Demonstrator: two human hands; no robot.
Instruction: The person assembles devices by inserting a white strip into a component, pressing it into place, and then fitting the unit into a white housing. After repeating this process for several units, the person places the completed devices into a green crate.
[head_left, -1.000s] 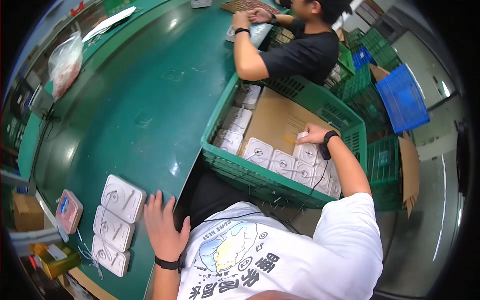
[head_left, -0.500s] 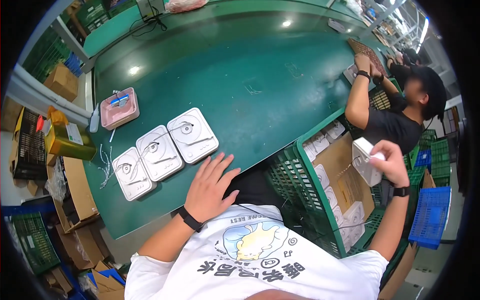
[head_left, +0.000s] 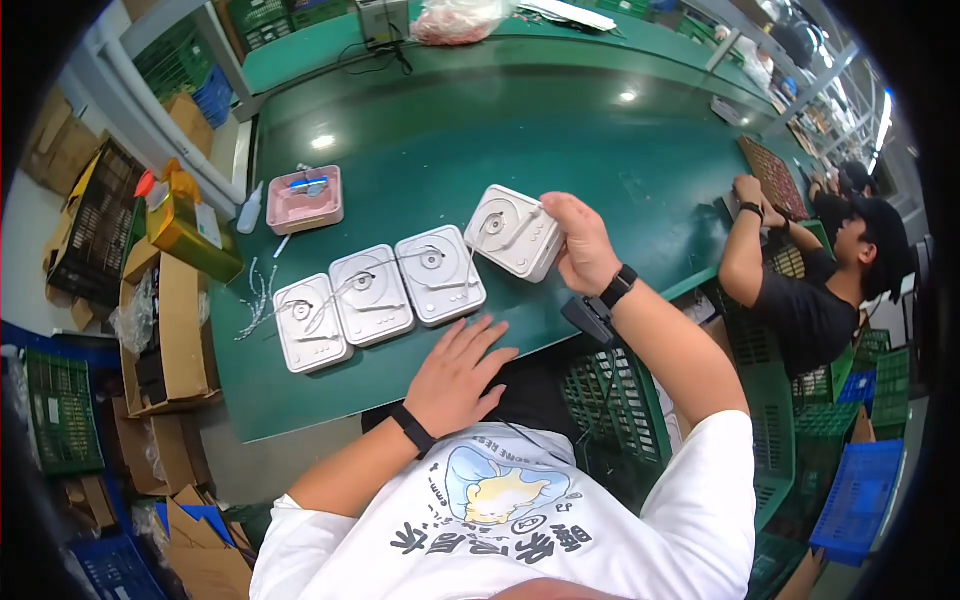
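My right hand grips the right side of a white box-shaped device styled like a small record player, with a round disc and an arm on top. It is tilted just above the green table, to the right of three similar white devices standing in a row. Thin pale cables lie across those three. Fingers spread, my left hand rests flat on the table's front edge, below the row's right end, holding nothing.
A pink tray with small items stands at the back left, beside a small bottle. Loose wires lie left of the row. A green crate is below the table's edge at right. A co-worker sits at the right.
My right hand has carried the white device from above the crate, leftward over the table to beside the row. My left hand stays flat at the edge. The whole view has shifted.
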